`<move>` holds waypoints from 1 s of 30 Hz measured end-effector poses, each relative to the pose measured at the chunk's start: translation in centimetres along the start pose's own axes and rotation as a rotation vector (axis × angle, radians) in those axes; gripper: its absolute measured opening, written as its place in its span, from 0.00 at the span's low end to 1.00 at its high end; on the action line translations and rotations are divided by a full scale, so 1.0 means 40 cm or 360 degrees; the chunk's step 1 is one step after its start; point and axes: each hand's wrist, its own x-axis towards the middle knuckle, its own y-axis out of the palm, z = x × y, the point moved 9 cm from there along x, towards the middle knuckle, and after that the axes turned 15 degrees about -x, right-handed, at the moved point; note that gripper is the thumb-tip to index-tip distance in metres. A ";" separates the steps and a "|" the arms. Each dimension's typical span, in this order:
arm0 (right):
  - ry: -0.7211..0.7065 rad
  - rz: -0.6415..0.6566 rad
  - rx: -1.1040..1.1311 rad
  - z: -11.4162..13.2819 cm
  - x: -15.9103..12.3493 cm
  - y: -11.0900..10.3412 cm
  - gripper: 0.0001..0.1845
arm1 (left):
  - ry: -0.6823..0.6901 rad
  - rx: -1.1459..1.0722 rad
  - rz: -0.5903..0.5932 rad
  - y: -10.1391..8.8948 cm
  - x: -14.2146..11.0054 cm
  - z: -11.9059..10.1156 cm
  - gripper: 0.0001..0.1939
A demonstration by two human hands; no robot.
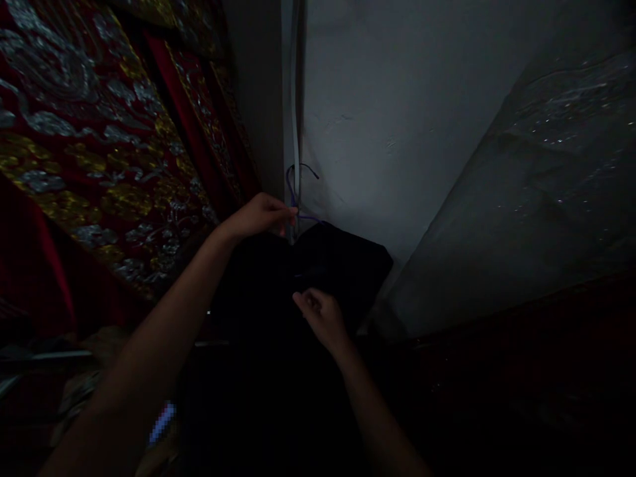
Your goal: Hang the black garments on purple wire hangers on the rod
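Observation:
The scene is dim. A black garment hangs on a purple wire hanger against a white wall. My left hand is closed on the hanger just below its hook. Lower down, my right hand pinches the black cloth at the garment's front. Most of the garment fades into shadow below my arms.
Red cloth with gold and silver embroidery hangs at the left. A clear plastic cover over a pale garment hangs at the right. A grey vertical strip runs down the white wall behind the hanger.

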 end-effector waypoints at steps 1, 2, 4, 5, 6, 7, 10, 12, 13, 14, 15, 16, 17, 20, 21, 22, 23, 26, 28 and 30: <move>-0.0012 0.0026 -0.0004 0.000 -0.003 0.009 0.28 | 0.0069 0.0107 -0.0072 0.001 -0.004 -0.003 0.23; 0.0012 0.0050 -0.0018 -0.008 -0.005 0.020 0.29 | 0.0139 0.0236 -0.0164 0.001 -0.009 -0.008 0.23; 0.0149 0.0070 -0.0079 -0.043 0.000 0.041 0.34 | 0.0248 0.0492 -0.0378 0.000 -0.022 -0.023 0.23; 0.0221 0.0064 -0.0121 -0.063 0.006 0.051 0.36 | 0.0276 0.0592 -0.0467 0.002 -0.029 -0.030 0.23; 0.0279 0.0059 -0.0176 -0.081 0.014 0.061 0.37 | 0.0290 0.0660 -0.0524 0.006 -0.034 -0.034 0.21; 0.0324 0.0047 -0.0240 -0.097 0.023 0.070 0.37 | 0.0290 0.0702 -0.0549 0.011 -0.038 -0.037 0.20; 0.0386 0.0029 -0.0368 -0.132 0.049 0.102 0.27 | 0.0281 0.0743 -0.0529 0.025 -0.040 -0.037 0.14; 0.0427 0.0042 -0.0353 -0.156 0.052 0.128 0.20 | 0.0281 0.0778 -0.0506 0.027 -0.037 -0.034 0.11; 0.0450 0.0046 -0.0326 -0.170 0.048 0.140 0.18 | 0.0293 0.0811 -0.0509 0.026 -0.036 -0.031 0.09; 0.0477 0.0053 -0.0296 -0.185 0.039 0.152 0.17 | 0.0329 0.0841 -0.0524 0.024 -0.039 -0.030 0.07; 0.0508 0.0059 -0.0266 -0.201 0.026 0.163 0.16 | 0.0393 0.0856 -0.0554 0.022 -0.046 -0.030 0.05; 0.0537 0.0059 -0.0231 -0.217 0.008 0.171 0.16 | 0.0480 0.0849 -0.0612 0.020 -0.061 -0.029 0.06; 0.0563 0.0055 -0.0192 -0.232 -0.012 0.179 0.15 | 0.0570 0.0819 -0.0709 0.017 -0.087 -0.025 0.08; 0.0606 0.0029 -0.0069 -0.260 -0.082 0.195 0.14 | 0.0705 0.0657 -0.1278 0.017 -0.235 0.032 0.12; 0.0613 0.0016 -0.0002 -0.263 -0.105 0.199 0.15 | 0.0699 0.0602 -0.1522 0.033 -0.307 0.067 0.10; 0.0611 0.0002 0.0081 -0.262 -0.126 0.202 0.16 | 0.0699 0.0534 -0.1660 0.069 -0.373 0.107 0.09; 0.0599 -0.0010 0.0171 -0.258 -0.143 0.205 0.18 | 0.0652 0.0443 -0.1653 0.121 -0.422 0.154 0.08; 0.0503 0.0031 0.0379 -0.227 -0.169 0.211 0.22 | 0.0346 0.0136 -0.1383 0.306 -0.513 0.301 0.09; 0.0435 0.0156 0.0390 -0.203 -0.170 0.216 0.25 | 0.0172 -0.0056 -0.1249 0.405 -0.544 0.373 0.11; 0.0394 0.0302 0.0363 -0.187 -0.168 0.221 0.28 | -0.0006 -0.0205 -0.1244 0.448 -0.556 0.426 0.15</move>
